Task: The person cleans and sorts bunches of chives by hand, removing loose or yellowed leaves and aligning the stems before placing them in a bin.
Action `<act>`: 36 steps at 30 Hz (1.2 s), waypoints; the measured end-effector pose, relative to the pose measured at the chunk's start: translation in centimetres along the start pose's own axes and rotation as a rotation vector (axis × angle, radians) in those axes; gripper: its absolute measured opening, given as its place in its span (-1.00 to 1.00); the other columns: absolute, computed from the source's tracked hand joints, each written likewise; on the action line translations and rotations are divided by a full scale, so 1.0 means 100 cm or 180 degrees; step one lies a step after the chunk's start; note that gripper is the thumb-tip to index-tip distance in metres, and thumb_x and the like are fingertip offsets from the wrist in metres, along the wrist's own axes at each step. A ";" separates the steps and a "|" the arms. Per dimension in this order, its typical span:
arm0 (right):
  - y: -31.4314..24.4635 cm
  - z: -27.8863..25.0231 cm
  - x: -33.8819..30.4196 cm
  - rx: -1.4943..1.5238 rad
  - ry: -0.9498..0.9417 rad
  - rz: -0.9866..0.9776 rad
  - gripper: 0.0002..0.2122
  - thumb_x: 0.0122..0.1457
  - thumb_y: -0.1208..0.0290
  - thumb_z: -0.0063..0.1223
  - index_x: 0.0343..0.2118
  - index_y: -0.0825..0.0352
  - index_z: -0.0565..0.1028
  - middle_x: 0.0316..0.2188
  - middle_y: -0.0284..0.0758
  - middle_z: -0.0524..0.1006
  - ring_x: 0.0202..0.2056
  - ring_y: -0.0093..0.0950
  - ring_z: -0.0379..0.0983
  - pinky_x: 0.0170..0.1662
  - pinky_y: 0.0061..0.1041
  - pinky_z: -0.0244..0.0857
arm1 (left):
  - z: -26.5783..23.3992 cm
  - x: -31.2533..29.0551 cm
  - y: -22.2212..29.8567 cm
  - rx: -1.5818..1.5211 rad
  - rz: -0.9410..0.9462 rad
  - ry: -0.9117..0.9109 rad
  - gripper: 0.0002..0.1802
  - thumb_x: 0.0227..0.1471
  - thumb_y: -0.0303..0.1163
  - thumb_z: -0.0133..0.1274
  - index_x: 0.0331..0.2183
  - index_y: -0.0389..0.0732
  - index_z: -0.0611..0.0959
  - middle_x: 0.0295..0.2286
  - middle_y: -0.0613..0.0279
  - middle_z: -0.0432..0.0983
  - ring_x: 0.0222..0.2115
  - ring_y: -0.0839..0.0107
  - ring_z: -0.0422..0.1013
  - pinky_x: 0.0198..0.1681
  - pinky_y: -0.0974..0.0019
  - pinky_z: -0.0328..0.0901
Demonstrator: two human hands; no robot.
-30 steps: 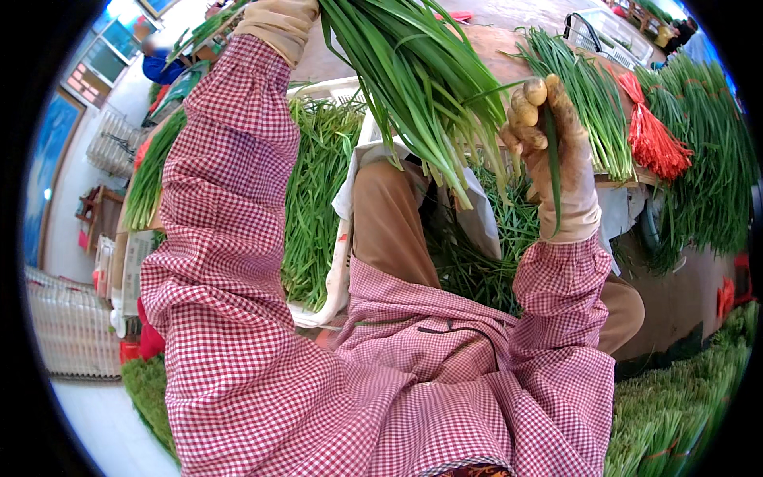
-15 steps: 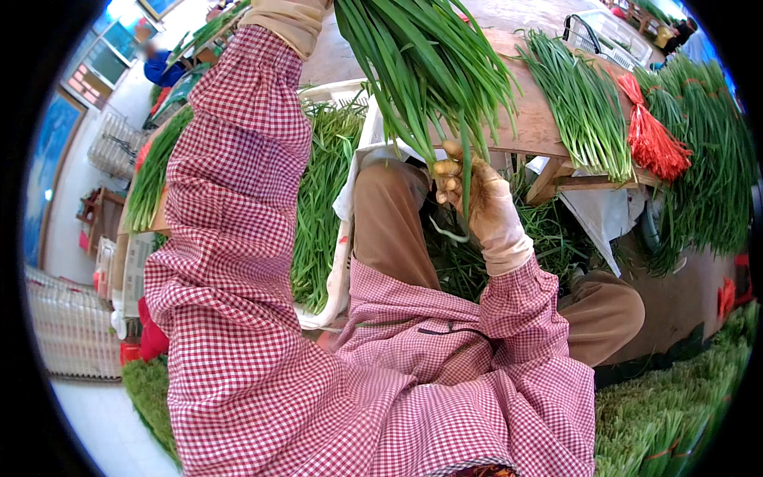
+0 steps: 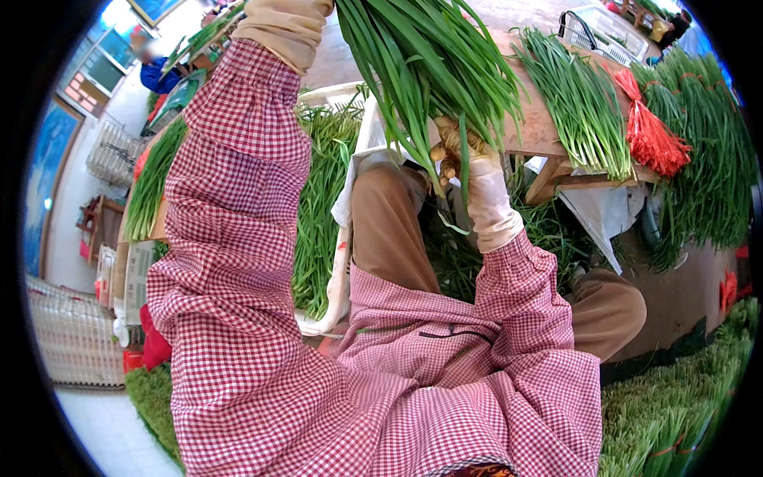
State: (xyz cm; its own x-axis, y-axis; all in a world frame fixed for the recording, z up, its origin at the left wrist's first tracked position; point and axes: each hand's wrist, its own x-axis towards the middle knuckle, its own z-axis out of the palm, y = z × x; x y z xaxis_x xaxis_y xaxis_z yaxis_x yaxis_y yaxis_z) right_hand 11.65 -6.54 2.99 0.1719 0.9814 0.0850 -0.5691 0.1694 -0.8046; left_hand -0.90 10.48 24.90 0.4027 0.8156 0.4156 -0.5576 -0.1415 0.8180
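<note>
Long, flat green leaves with pale stem ends, gathered in a loose bunch [image 3: 425,67], hang at the far middle of the scene, stems pointing toward the viewer. At those stems, the right hand [image 3: 467,151], in a stained cream glove, has its fingers curled and partly covered by leaves; whether they are clamped on any stem, I cannot tell. The left hand [image 3: 290,22], also cream-gloved, reaches to the upper edge; its fingers are out of sight, so their state cannot be told. Both arms wear red-and-white checked sleeves [image 3: 234,159]. Left of a brown-trousered knee [image 3: 389,219], a white plastic basket [image 3: 343,266] holds more green leaves. To the right, a brown wooden counter [image 3: 528,131] carries a green leaf bundle [image 3: 576,103] beside a tassel of red plastic strips [image 3: 652,139]. Far left sits a person in blue [image 3: 159,75].
</note>
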 end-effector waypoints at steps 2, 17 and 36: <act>0.001 -0.002 0.001 0.0061 0.0047 -0.0232 -0.76 0.11 0.29 -0.01 -0.20 0.29 0.43 -0.60 -0.40 0.46 -0.73 -0.71 0.25 -0.71 -0.74 0.14 | 0.001 -0.004 0.002 0.0032 -0.0063 -0.0082 -0.80 -0.01 -0.39 -0.08 -0.59 -0.28 0.46 -0.69 0.17 0.41 -0.67 0.32 0.40 -0.58 0.34 0.38; -0.009 -0.012 0.012 -0.0399 0.0182 -0.0318 -0.83 0.06 0.38 0.04 -0.31 0.35 0.48 -0.62 -0.36 0.47 -0.75 -0.69 0.24 -0.75 -0.76 0.08 | 0.013 -0.002 -0.012 -0.0160 0.0215 0.0178 -0.91 -0.09 -0.48 0.02 -0.53 -0.28 0.47 -0.68 0.21 0.40 -0.69 0.36 0.38 -0.63 0.36 0.37; 0.070 -0.206 -0.066 -0.3379 0.0529 0.1426 -0.53 0.08 0.25 -0.04 0.01 0.42 0.26 -0.37 -0.31 0.51 -0.48 -0.57 0.40 -0.37 -0.66 0.26 | -0.023 -0.074 0.037 0.2592 0.0743 -0.0099 -0.59 -0.02 -0.43 0.01 -0.08 -0.08 0.34 -0.29 0.25 0.40 -0.29 0.35 0.39 -0.25 0.30 0.37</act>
State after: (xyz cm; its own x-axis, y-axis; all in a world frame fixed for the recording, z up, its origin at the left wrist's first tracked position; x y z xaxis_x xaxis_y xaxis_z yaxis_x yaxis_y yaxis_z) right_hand 23.12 -13.68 -15.28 0.2740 0.8972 -0.3463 0.3404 -0.4272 -0.8376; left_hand -7.62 5.28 23.91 0.3685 0.7012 0.6104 0.0633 -0.6740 0.7360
